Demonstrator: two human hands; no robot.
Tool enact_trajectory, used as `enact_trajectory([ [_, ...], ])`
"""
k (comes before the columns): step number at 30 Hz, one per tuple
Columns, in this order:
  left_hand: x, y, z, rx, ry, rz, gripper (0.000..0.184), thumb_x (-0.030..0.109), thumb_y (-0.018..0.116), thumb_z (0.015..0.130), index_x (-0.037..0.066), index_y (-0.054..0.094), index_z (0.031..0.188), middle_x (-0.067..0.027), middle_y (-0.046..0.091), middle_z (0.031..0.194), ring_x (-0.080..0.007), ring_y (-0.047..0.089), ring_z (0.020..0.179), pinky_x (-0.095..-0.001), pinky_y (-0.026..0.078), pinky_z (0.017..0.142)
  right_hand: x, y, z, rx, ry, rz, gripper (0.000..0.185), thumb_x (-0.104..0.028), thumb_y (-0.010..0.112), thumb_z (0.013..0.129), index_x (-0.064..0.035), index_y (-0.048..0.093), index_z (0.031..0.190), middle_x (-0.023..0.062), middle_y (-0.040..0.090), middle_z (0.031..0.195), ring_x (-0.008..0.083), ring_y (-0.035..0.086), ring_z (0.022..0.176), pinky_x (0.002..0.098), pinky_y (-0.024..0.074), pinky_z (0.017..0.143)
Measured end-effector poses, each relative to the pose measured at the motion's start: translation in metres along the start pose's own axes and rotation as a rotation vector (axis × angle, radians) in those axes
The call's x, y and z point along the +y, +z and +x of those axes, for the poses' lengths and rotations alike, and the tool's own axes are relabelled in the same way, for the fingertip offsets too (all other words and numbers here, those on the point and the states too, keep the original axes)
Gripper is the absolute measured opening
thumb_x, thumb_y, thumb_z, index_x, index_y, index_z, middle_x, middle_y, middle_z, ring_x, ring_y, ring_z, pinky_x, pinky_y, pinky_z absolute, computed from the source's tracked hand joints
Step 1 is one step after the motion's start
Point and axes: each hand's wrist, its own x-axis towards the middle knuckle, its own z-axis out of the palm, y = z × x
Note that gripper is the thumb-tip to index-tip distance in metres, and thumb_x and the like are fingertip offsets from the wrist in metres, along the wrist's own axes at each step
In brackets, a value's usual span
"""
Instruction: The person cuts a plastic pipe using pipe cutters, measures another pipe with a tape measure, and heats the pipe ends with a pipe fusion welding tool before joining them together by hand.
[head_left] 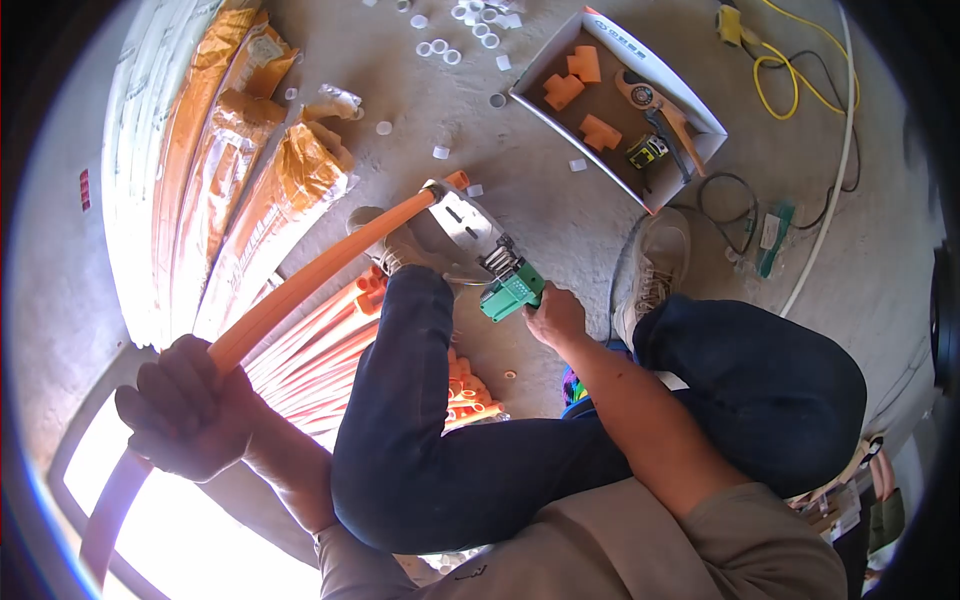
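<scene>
My left hand (190, 412) is wrapped round a long orange plastic pipe (320, 282) that slants up across the left of the head view. My right hand (556, 316) grips the green handle of a pipe welding tool (512, 290). The tool's flat silver heating plate (466, 222) points up and left, and its tip meets the far end of the pipe. Just past the tip a short orange piece (458, 180) shows; whether it is part of the same pipe I cannot tell.
A cardboard box (712, 140) holds orange tee fittings (600, 132), an orange-handled pipe cutter (672, 118) and a tape measure (646, 151). Bundled orange pipes (330, 345) lie by my left leg. Wrapped pipes (265, 220) lie left. White rings (440, 47) and a yellow cable (793, 85) are on the floor.
</scene>
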Motion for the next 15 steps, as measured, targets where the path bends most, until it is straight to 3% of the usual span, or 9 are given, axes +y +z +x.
enact_trajectory([
  [2, -0.004, 0.007, -0.001, 0.022, 0.070, 0.125, 0.033, 0.025, 0.039, 0.098, 0.018, 0.032, 0.066, 0.0040, 0.027, 0.053, -0.0078, 0.022, 0.043, -0.0264, 0.021, 0.046, -0.003, -0.006, -0.003, -0.017, -0.010, -0.011, 0.036, -0.035, 0.064, 0.088, -0.0022, 0.062, 0.102, 0.0217, 0.070, 0.086, 0.0393, 0.071, 0.081, 0.0499, 0.0571, 0.074],
  [3, 0.000, -0.009, -0.006, 0.182, 0.125, 0.104, 0.030, 0.024, 0.038, 0.096, 0.017, 0.032, 0.067, 0.0036, 0.028, 0.054, -0.0085, 0.022, 0.044, -0.0263, 0.022, 0.046, -0.002, -0.006, -0.003, -0.017, -0.002, -0.002, 0.036, -0.035, 0.064, 0.088, -0.0022, 0.062, 0.102, 0.0217, 0.070, 0.086, 0.0393, 0.071, 0.081, 0.0499, 0.0571, 0.074],
  [4, 0.004, -0.016, -0.007, 0.173, 0.120, 0.102, 0.030, 0.024, 0.038, 0.096, 0.017, 0.032, 0.067, 0.0036, 0.028, 0.054, -0.0085, 0.022, 0.044, -0.0263, 0.022, 0.046, -0.002, -0.006, -0.002, -0.031, -0.001, -0.003, 0.035, -0.035, 0.063, 0.088, -0.0023, 0.062, 0.102, 0.0216, 0.070, 0.086, 0.0391, 0.071, 0.081, 0.0499, 0.0572, 0.074],
  [6, 0.009, -0.024, -0.009, 0.225, 0.156, 0.584, 0.028, 0.021, 0.037, 0.094, 0.017, 0.032, 0.067, 0.0035, 0.026, 0.054, -0.0092, 0.021, 0.044, -0.0270, 0.022, 0.046, 0.000, -0.004, -0.001, -0.050, 0.003, 0.002, 0.034, -0.034, 0.063, 0.088, -0.0024, 0.062, 0.102, 0.0215, 0.070, 0.086, 0.0389, 0.071, 0.081, 0.0499, 0.0573, 0.074],
  [7, -0.001, 0.016, -0.003, 0.216, 0.075, 0.221, 0.027, 0.020, 0.037, 0.093, 0.017, 0.031, 0.067, 0.0034, 0.024, 0.054, -0.0099, 0.019, 0.044, -0.0278, 0.022, 0.047, -0.001, -0.004, -0.001, -0.049, 0.005, 0.003, 0.034, -0.034, 0.063, 0.088, -0.0025, 0.062, 0.102, 0.0215, 0.070, 0.085, 0.0387, 0.071, 0.081, 0.0498, 0.0573, 0.074],
  [15, -0.003, 0.017, -0.002, 0.065, 0.040, 0.083, 0.029, 0.016, 0.041, 0.090, 0.018, 0.029, 0.064, 0.0040, 0.021, 0.055, -0.0088, 0.016, 0.045, -0.0261, 0.019, 0.046, 0.004, -0.001, 0.001, -0.033, -0.009, 0.012, 0.036, -0.035, 0.063, 0.088, -0.0021, 0.061, 0.103, 0.0216, 0.070, 0.084, 0.0387, 0.071, 0.078, 0.0499, 0.0569, 0.072],
])
